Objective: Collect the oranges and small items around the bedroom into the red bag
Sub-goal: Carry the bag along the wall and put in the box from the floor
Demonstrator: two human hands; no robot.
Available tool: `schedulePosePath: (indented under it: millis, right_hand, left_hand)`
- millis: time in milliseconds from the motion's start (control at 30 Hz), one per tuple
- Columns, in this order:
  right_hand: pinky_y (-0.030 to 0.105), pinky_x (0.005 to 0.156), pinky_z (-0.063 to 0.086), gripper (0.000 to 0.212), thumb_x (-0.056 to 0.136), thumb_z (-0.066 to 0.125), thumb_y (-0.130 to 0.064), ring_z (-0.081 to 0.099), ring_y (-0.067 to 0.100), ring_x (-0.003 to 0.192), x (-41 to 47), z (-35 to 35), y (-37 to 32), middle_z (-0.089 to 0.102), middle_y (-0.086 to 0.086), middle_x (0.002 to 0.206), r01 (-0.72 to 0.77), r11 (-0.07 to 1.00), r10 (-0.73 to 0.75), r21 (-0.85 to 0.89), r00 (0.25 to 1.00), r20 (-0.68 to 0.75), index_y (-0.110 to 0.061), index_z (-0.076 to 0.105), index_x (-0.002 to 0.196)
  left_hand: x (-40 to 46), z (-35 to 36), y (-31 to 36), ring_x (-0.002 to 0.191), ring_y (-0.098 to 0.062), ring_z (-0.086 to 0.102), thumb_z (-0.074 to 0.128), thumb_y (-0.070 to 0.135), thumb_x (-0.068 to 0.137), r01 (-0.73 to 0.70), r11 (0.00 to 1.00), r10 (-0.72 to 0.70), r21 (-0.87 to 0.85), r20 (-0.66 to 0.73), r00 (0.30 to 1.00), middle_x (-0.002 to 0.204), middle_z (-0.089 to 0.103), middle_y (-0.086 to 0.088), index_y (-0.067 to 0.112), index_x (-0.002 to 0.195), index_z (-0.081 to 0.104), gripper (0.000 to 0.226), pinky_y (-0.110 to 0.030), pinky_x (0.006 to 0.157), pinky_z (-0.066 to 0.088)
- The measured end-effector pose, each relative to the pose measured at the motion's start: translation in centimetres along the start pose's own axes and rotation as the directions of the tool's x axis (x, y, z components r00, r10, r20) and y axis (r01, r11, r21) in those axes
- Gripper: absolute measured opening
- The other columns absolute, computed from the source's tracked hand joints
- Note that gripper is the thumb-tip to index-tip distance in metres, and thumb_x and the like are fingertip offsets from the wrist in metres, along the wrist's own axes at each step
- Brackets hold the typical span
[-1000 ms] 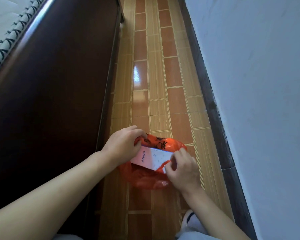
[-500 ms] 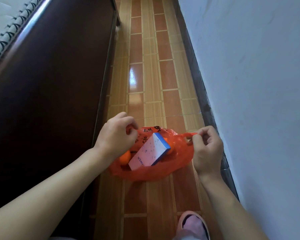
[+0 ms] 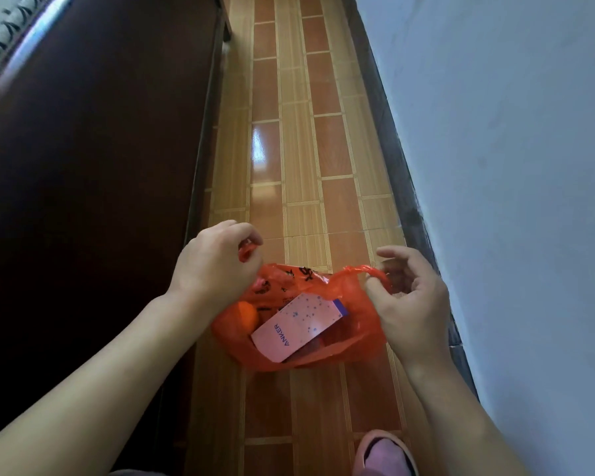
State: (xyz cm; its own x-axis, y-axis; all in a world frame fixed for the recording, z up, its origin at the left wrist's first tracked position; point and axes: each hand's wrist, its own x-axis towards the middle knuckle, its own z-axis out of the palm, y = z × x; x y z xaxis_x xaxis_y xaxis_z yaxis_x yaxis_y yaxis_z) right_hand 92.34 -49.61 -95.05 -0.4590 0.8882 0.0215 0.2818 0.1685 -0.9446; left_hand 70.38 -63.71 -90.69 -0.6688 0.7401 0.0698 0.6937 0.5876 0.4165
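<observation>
Both hands held the red bag (image 3: 358, 334) open at lower centre: left hand (image 3: 213, 266) and right hand (image 3: 413, 300) each curled fingers round a handle; a white box (image 3: 299, 326) and an orange (image 3: 246, 316) lay inside.

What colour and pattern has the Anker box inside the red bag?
The Anker box is pale pink with small blue dots and a blue end, seen best in the head view.

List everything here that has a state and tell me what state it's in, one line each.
red bag: open, held up by both handles
left hand: grips the left handle
right hand: fingers curled round the right handle
Anker box: inside the bag, lying tilted, closed
orange: inside the bag, beside the box
pink slipper: on the floor, worn
</observation>
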Motion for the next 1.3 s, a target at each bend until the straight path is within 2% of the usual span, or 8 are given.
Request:
schedulePosePath:
  millis: [167,333,533,700,800,933,1000,1300]
  right_hand:
    - [0.021,0.076,0.060,0.024,0.088,0.078,-0.014,0.070,0.008,0.090,0.9,1.1,-1.4,0.073,-0.016,0.094,0.030,0.998,-0.029,-0.050,0.999,0.025,-0.028,0.075,0.108]
    - [0.020,0.073,0.059,0.018,0.090,0.075,-0.016,0.071,0.009,0.087,1.9,1.3,-2.9,0.074,-0.015,0.091,0.018,0.997,-0.016,-0.073,1.000,0.025,-0.030,0.075,0.101]
    - [0.020,0.073,0.058,0.015,0.090,0.072,-0.013,0.070,0.008,0.084,1.8,0.3,-6.3,0.073,-0.011,0.091,0.061,0.974,-0.050,-0.219,0.997,0.055,-0.023,0.076,0.101]
    - [0.021,0.073,0.059,0.012,0.092,0.073,-0.012,0.068,0.006,0.081,0.7,-2.6,-12.2,0.073,-0.011,0.089,0.041,0.953,0.001,-0.299,0.990,0.139,-0.021,0.076,0.099]
    - [0.023,0.074,0.058,0.013,0.092,0.072,-0.012,0.067,0.006,0.083,-0.2,-4.4,-16.6,0.071,-0.012,0.090,0.058,0.935,0.009,-0.351,0.982,0.186,-0.023,0.075,0.098]
    - [0.014,0.076,0.051,0.014,0.093,0.066,-0.008,0.065,0.007,0.087,-1.1,-7.2,-24.1,0.070,-0.007,0.093,0.069,0.919,-0.011,-0.389,0.989,0.149,-0.020,0.071,0.098]
    - [0.020,0.080,0.053,0.015,0.092,0.064,-0.005,0.066,0.008,0.089,-1.4,-8.6,-28.1,0.069,-0.005,0.094,0.054,0.928,-0.007,-0.369,0.992,0.128,-0.018,0.071,0.097]
    - [0.026,0.081,0.057,0.018,0.093,0.064,-0.002,0.067,0.008,0.087,-2.6,-14.7,-48.2,0.070,-0.005,0.093,0.033,0.962,-0.002,-0.272,0.994,0.111,-0.017,0.072,0.097]
  left_hand:
    - [0.5,-1.2,-0.6,0.096,-0.020,0.067,0.072,0.034,0.084,0.165,0.984,-0.170,0.061,0.091,0.981,0.104,0.071,0.008,0.031,0.111,0.073,0.026,-0.039,0.081,0.059]
    - [0.1,-2.2,-1.0,0.077,-0.021,0.060,0.068,0.034,0.078,0.292,0.927,-0.343,0.234,0.220,0.913,0.088,0.064,0.004,0.025,0.099,0.061,0.024,-0.034,0.063,0.050]
    - [-2.1,-4.3,0.9,0.064,-0.022,0.054,0.072,0.032,0.085,0.323,0.938,-0.331,0.124,0.047,0.942,0.072,0.060,0.006,0.023,0.090,0.067,0.011,-0.032,0.059,0.041]
    - [-5.8,-8.1,4.2,0.069,-0.025,0.068,0.076,0.028,0.089,0.266,0.964,-0.267,-0.006,-0.037,0.963,0.078,0.070,0.003,0.021,0.096,0.073,0.010,-0.039,0.063,0.059]
    - [-7.3,-12.2,5.8,0.073,-0.023,0.070,0.075,0.028,0.091,0.253,0.967,-0.253,-0.036,-0.011,0.967,0.084,0.072,0.002,0.020,0.099,0.073,0.012,-0.041,0.065,0.062]
    - [-7.7,-19.4,8.7,0.080,-0.022,0.072,0.074,0.025,0.091,0.235,0.968,-0.237,-0.086,-0.014,0.971,0.090,0.075,0.001,0.018,0.102,0.076,0.013,-0.043,0.070,0.062]
    - [-7.5,-23.2,10.5,0.082,-0.021,0.071,0.073,0.023,0.091,0.242,0.961,-0.246,-0.131,-0.015,0.969,0.091,0.075,0.002,0.017,0.102,0.077,0.013,-0.042,0.074,0.060]
    - [-6.5,-42.5,19.6,0.071,-0.015,0.065,0.073,0.016,0.085,0.256,0.920,-0.287,-0.298,-0.065,0.956,0.076,0.070,0.006,0.018,0.089,0.075,0.005,-0.029,0.069,0.051]
